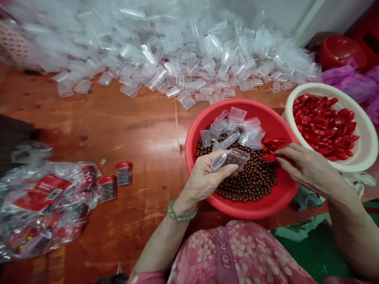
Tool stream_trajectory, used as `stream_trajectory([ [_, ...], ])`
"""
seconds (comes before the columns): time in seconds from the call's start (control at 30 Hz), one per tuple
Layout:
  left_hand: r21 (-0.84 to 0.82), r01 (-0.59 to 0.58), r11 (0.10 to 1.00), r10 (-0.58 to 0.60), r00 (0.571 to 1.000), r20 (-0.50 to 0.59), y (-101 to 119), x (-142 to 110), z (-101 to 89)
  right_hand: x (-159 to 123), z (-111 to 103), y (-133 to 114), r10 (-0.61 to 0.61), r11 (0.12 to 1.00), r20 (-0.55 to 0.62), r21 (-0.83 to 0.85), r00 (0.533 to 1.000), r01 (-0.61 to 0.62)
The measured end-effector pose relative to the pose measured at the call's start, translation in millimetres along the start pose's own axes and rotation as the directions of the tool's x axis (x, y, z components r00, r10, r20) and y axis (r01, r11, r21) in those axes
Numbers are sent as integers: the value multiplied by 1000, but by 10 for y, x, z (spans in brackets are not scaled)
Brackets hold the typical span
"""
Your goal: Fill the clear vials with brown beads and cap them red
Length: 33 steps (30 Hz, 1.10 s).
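My left hand (200,178) is closed around a small clear plastic box (239,157) with an open end, and dark balls seem to show through its wall. A second clear box (219,162) is tucked between the same fingers. Below lies a heap of shiny brown balls (250,183) in a red basin (246,211). At the basin's right side my right hand (311,169) pinches a red cap (269,157) with its fingertips. Several more red caps (274,144) lie just behind it, and loose clear boxes (235,126) rest on the balls.
A white basin (368,146) full of red caps (327,127) stands to the right. Clear boxes (161,56) are piled along the back. At left, a plastic bag (44,217) of packed items lies near two filled boxes with red caps (124,173). Purple plastic (351,84) lies at far right.
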<state>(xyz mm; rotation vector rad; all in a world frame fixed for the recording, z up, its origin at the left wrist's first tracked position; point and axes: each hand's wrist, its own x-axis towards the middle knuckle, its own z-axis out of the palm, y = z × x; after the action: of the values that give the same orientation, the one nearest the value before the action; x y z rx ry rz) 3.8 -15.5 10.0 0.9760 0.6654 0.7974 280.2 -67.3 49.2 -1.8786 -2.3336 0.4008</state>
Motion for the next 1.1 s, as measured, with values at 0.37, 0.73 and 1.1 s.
stream_trajectory([
  [0.37, -11, 11, 1000, -11, 1000, -19, 28, 11, 10, 183, 181, -550, 81, 838, -381, 526, 921, 144],
  [0.73, -223, 71, 972, -61, 997, 48, -47, 41, -33, 253, 218, -656, 193, 861, -496, 500, 847, 97],
  [1.1, -149, -7, 989, -2, 998, -57, -48, 78, -43, 310, -5, -534, -247, 855, -260, 395, 933, 337],
])
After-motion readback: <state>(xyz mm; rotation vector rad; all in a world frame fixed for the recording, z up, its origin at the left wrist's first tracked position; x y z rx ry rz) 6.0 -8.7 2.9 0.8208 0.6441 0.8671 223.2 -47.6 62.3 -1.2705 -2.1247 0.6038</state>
